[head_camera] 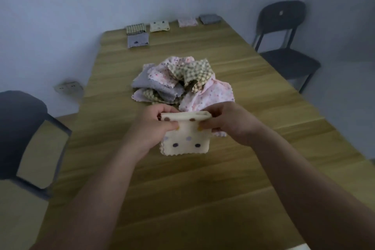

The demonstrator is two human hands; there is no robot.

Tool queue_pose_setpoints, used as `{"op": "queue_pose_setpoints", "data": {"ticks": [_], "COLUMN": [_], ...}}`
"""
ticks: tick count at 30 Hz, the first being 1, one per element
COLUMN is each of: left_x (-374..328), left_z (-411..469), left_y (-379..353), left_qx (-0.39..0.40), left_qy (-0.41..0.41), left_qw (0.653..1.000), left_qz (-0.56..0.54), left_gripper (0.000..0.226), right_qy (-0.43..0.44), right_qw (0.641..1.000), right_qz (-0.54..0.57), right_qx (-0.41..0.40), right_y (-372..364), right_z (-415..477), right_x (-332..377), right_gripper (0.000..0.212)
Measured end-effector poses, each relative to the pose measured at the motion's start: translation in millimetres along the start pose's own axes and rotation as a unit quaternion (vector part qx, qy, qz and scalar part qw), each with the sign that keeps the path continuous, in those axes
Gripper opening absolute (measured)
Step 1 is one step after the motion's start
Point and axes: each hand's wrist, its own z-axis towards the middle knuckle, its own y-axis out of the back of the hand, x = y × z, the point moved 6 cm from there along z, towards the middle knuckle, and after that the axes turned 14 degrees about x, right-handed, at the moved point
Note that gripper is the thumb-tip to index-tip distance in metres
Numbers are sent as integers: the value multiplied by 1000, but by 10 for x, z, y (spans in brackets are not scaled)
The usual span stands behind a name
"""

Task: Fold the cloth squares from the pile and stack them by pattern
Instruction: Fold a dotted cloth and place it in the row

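Left hand [156, 126] and right hand [225, 122] each pinched an upper corner of the cream dotted cloth [185, 140], thumbs on the near face. The top edge was folded over between them. The cloth hung below both hands over the bench [203, 189]; contact unclear. The unfolded pile [182, 81] lay just beyond the fingers. The cream dotted stack [159, 26] sat well beyond the hands, among other folded stacks [138, 40]

Cream cloth [185, 140] with purple-brown dots; pile [182, 81] mixes pink, grey, checked.

stacks [136, 28] [159, 26] [187, 21] [210, 18] [138, 40] 5 | chairs [284, 26] [20, 128] 2 | hands [154, 126] [229, 122] 2 | pile [182, 81] 1 | held cloth [185, 140] 1
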Motion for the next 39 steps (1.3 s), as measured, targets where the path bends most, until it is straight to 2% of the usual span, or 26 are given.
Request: {"op": "queue_pose_setpoints", "data": {"ticks": [2,7,9,11,16,23,27,31,34,36,39], "left_x": [-310,-1636,-2111,-2411,-3211,-3639,-3783,-3786,-3772,-3815,-3885], "left_z": [3,-210,-353,-449,-579,-245,40,394,685,850,1030], "left_y": [-54,-166,-242,-291,-618,-1106,-1389,-1574,-1793,-1979,-2214], "left_qx": [1,-23,-35,-44,-35,33,75,90,109,119,98], "left_qy": [14,39,32,28,-23,-52,-63,-52,-44,-49,-34], "left_qw": [1000,994,995,997,999,997,993,993,992,991,995], "left_qz": [-24,-95,-89,-58,-8,51,59,58,48,31,-8], "left_gripper": [26,31,32,31,31,34,34,31,32,32,28], "right_qy": [3,11,38,73,121,87,84,9,-43,-68,-65], "right_qw": [1000,993,992,995,986,976,956,952,953,960,986], "right_qz": [15,119,121,55,-114,-196,-280,-302,-294,-262,-116], "right_qx": [2,-8,-14,-32,-29,-43,-25,-39,-59,-71,-103], "right_y": [145,863,1135,1302,1791,2332,2574,2906,3198,3395,3659], "right_z": [-115,-820,-1096,-1299,-1875,-2184,-2240,-2298,-2307,-2301,-2371], "right_x": [138,910,1229,1484,1898,1647,1460,1266,1091,1015,890], "right_gripper": [21,37,29,16,20,23,27,37,40,35,16]}}
